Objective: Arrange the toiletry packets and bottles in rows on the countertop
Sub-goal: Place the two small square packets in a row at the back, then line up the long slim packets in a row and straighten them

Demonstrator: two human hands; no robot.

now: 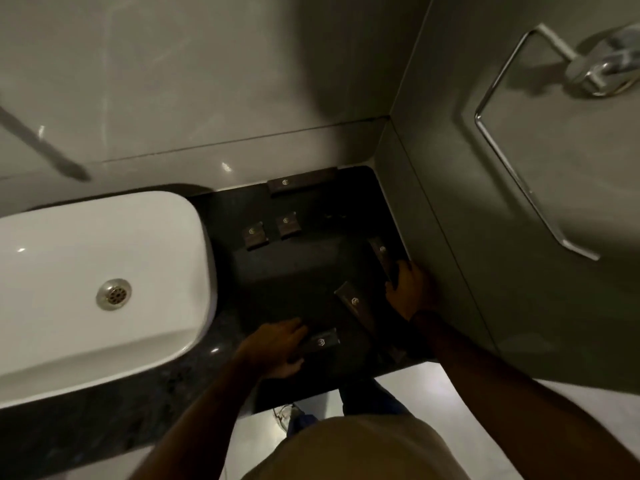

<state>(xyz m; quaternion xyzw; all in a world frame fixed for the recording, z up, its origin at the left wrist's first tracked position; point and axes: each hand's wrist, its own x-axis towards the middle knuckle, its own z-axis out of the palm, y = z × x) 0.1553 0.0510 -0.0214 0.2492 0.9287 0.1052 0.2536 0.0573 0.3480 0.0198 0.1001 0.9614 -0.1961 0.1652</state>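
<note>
Dark toiletry packets with small gold logos lie on the black countertop (294,268). A long packet (301,181) leans at the back wall. Two small square packets (255,234) (288,224) sit side by side in the middle. My left hand (277,348) grips a short packet (322,341) near the front edge. My right hand (408,289) holds the near end of a long packet (381,252) by the right wall. Another long packet (355,304) lies slanted between my hands. No bottles are clearly visible in the dim light.
A white basin (86,282) with a metal drain (113,293) fills the left of the counter. A chrome towel ring (519,140) hangs on the right wall. Grey walls close the back and right. The floor (408,379) and my legs show below the counter's front edge.
</note>
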